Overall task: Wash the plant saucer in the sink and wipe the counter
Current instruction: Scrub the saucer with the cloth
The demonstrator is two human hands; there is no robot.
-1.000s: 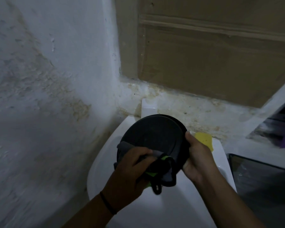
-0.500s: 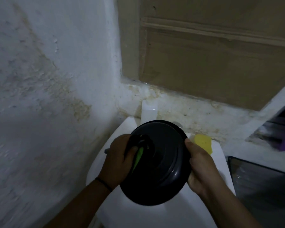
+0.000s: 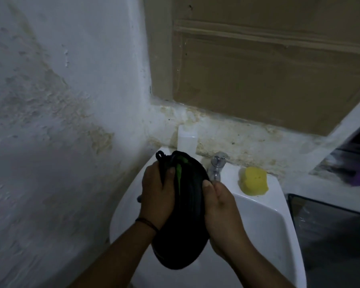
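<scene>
The left hand (image 3: 157,196) is pressing a dark cloth with a green stripe (image 3: 178,173) against the round black plastic plant saucer (image 3: 185,217), which is tilting edge-on above the white ceramic sink (image 3: 264,223). The right hand (image 3: 218,206) is clasping the saucer's rim. It is looking light and stiff, probably slick when wet, so gripping opposite rims seems best, clear of the chrome tap (image 3: 217,165) and the yellow sponge (image 3: 254,180)

Dim bluish light, murky shadows, soft blur, bowed edges
</scene>
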